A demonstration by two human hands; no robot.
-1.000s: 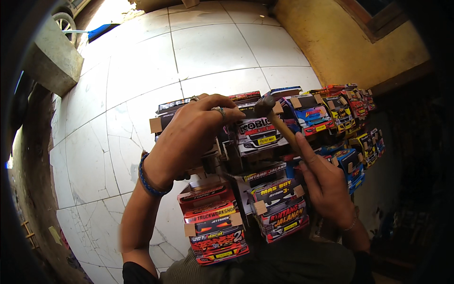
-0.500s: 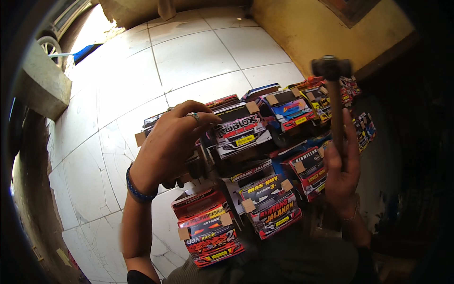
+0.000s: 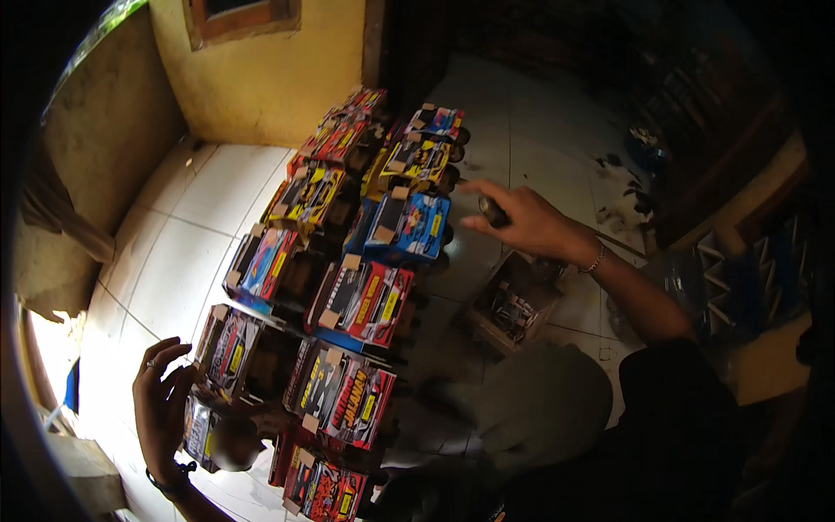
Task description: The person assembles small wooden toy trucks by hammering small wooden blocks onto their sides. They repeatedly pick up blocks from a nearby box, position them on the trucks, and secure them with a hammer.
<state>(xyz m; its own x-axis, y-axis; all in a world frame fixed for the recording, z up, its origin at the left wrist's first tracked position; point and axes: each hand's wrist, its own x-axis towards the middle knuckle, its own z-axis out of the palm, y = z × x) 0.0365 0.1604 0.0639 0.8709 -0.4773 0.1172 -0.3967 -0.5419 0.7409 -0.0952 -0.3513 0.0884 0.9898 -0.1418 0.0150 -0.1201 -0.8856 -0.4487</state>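
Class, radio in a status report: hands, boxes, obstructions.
Left hand open beside stacked colourful printed cardboard boxes. Right hand gripping dark hammer handle. Nothing between them.

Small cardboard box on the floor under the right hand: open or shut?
Open. The cardboard box has its top flaps up, and dark small items show inside. It sits on the tile floor just below the right hand.

Dim interior, daylight glare blowing out the floor (image 3: 96,383) at lower left, right side deep in shadow, black fisheye vignette, bent edges, soft blur throughout
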